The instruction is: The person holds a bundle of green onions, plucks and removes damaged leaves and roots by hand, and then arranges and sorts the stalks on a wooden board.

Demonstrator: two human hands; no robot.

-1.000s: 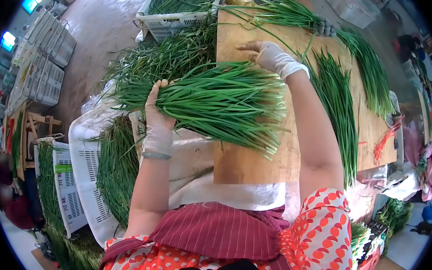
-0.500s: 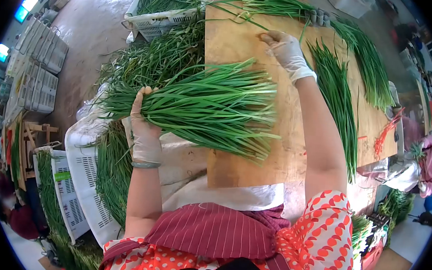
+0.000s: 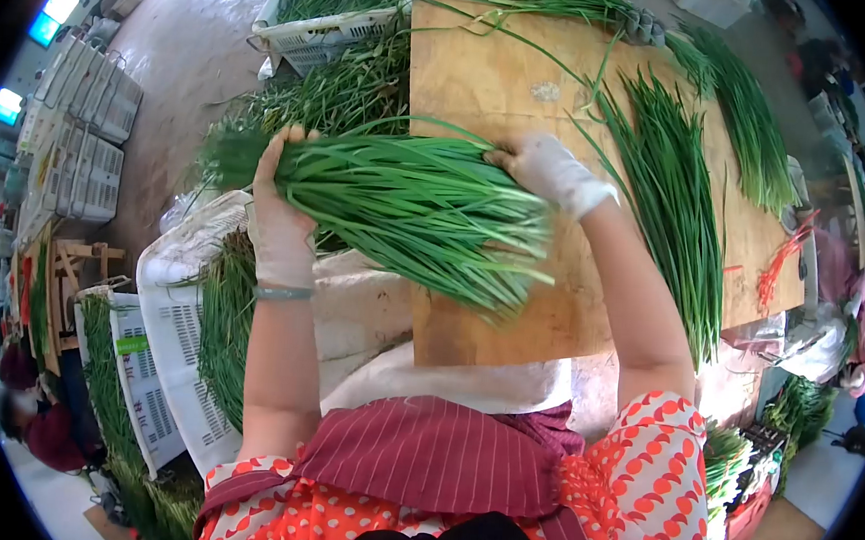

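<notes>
A thick bunch of garlic chives [image 3: 407, 203] lies sideways above the near left part of the wooden board [image 3: 509, 326], its pale stem ends to the right. My left hand [image 3: 287, 205], in a thin whitish glove, is wrapped round the leafy part. At the bunch's upper right edge is my gloved right hand [image 3: 550, 168], slightly blurred. Its thumb and fingers are pinched together where a thin chive blade arcs along the top of the bunch. Right of this hand, a loose pile of chives [image 3: 668, 196] rests on the board.
Another person's grey-gloved hand [image 3: 642, 26] touches chives at the board's far edge. More chives [image 3: 749, 122] and red ties [image 3: 782, 264] lie on the right. A white crate [image 3: 333, 37] and a heap of greens [image 3: 351, 79] stand left of the board; another white crate [image 3: 174, 302] is nearer.
My right hand has come down and left from over the board to the bunch's upper edge. The bunch stays in my left hand, shifted slightly. The other person's hand has moved a little.
</notes>
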